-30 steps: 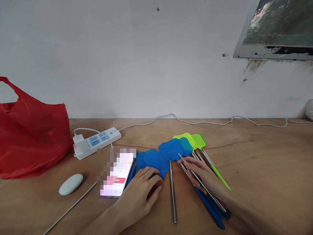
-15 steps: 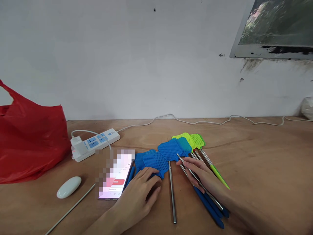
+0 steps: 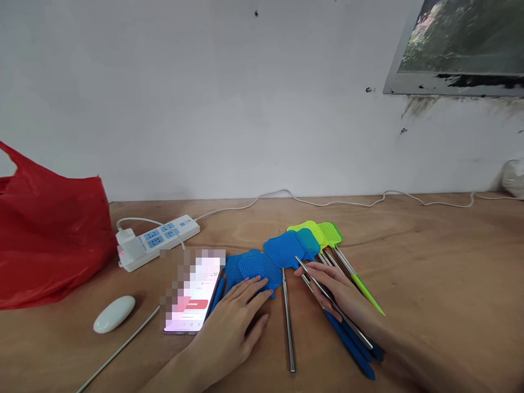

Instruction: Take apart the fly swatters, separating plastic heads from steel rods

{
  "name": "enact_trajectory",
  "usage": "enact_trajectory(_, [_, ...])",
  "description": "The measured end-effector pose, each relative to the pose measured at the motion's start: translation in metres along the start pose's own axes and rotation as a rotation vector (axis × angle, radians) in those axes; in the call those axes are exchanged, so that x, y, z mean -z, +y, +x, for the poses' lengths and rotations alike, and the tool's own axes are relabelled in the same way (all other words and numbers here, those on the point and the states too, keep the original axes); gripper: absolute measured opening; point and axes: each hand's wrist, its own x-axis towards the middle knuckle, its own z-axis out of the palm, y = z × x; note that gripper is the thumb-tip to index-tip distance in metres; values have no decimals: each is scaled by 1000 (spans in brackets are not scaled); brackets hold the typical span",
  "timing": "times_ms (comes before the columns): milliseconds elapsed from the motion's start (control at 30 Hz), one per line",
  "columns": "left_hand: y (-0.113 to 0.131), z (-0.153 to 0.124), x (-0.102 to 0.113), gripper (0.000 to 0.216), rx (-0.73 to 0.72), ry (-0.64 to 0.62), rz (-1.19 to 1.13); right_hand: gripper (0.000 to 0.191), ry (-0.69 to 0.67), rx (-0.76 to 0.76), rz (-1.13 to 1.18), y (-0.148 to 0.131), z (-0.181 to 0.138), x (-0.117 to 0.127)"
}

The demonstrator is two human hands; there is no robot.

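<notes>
Several fly swatters lie fanned on the wooden table (image 3: 429, 262): blue mesh heads (image 3: 262, 268) on the left, green heads (image 3: 317, 232) on the right, with thin metal shafts. My left hand (image 3: 231, 327) lies flat over a blue swatter head, fingers stretched out. My right hand (image 3: 339, 297) rests over the swatter shafts, and a metal rod (image 3: 331, 303) runs along its fingers, which seem to pinch it. One loose metal shaft (image 3: 288, 319) lies between the hands. Blue handles (image 3: 352, 349) stick out under the right wrist.
A lit phone (image 3: 194, 297) lies left of my left hand. Further left are a white oval object (image 3: 113, 314), a white power strip (image 3: 158, 240) with cables, and a red plastic bag (image 3: 45, 229). A white cable (image 3: 327, 203) runs along the wall.
My left hand's fingers have flattened and slid a little forward onto the blue swatter head. The right hand has barely moved. The view has drifted slightly.
</notes>
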Motion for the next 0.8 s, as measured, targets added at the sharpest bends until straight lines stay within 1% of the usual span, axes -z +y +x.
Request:
enact_trajectory(133, [0, 0, -2, 39, 18, -1, -25, 55, 2, 5, 9, -4, -1, 0])
enact_trajectory(300, [-3, -1, -9, 36, 16, 60, -67, 48, 4, 6, 61, -2, 0, 1])
enact_trajectory(400, [-3, -1, -9, 32, 14, 90, -99, 44, -2, 3, 127, 0, 0, 2])
enact_trajectory(467, [-1, 1, -6, 28, 11, 92, -129, 41, 44, -21, 192, 0, 0, 4])
enact_trajectory(600, [4, 3, 1, 23, 1, 80, -192, 36, 220, -40, 395, 1, 1, 8])
enact_trajectory(700, [5, 4, 3, 23, -1, 99, -215, 35, 232, -67, 551, 0, 2, 9])
enact_trajectory(800, [6, 6, 4, 21, 17, 112, -241, 32, 245, -29, 596, -1, 1, 9])
